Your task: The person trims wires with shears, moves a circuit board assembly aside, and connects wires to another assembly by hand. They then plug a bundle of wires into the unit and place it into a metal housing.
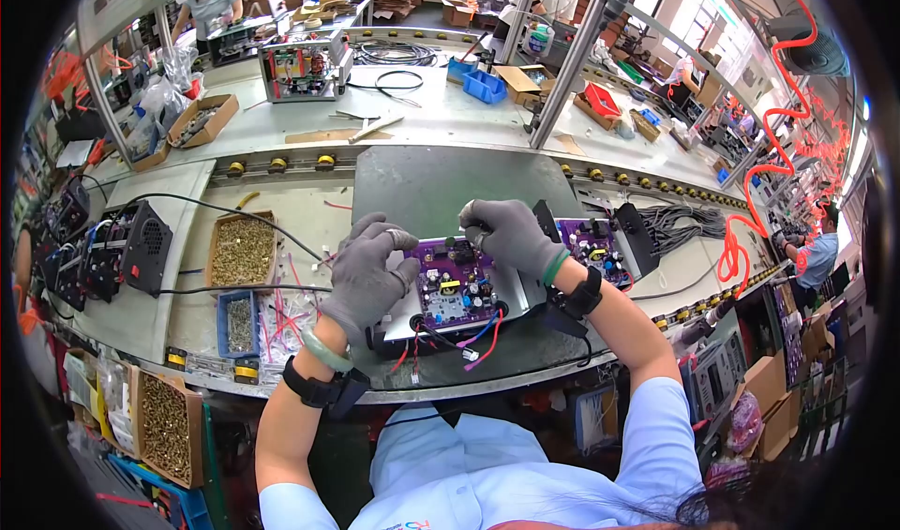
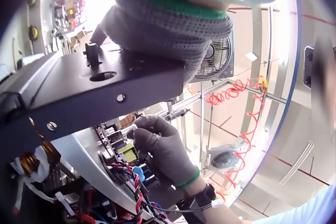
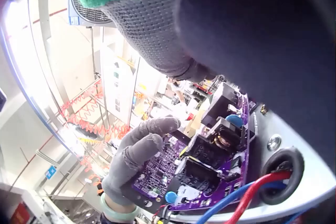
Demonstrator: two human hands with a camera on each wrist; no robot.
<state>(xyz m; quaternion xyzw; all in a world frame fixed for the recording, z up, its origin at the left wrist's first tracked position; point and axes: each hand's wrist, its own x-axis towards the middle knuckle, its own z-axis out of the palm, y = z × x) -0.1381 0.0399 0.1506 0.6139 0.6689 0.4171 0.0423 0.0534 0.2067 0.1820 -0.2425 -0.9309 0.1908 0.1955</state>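
Note:
A purple circuit board [image 1: 455,282] lies in an open metal chassis. My gloved left hand [image 1: 370,272] is at the chassis's left side, thumb and forefinger apart; in the right wrist view this left hand [image 3: 134,158] shows beside the board's small parts. Over the board's upper right is my gloved right hand [image 1: 514,235], fingers bent inward. In the left wrist view the right hand [image 2: 165,150] has thumb and fingertip together; whether something tiny is between them I cannot tell. A black metal panel [image 2: 105,79] partly hides the left hand there. Red wire [image 1: 485,341] hangs from the chassis front.
At right is a second purple board [image 1: 595,249] near a bundle of black cables [image 1: 684,230]. Left of the chassis stand a box of small brass-coloured parts [image 1: 241,252], a blue tray [image 1: 237,324] and a black housing [image 1: 127,249]. A conveyor rail runs behind.

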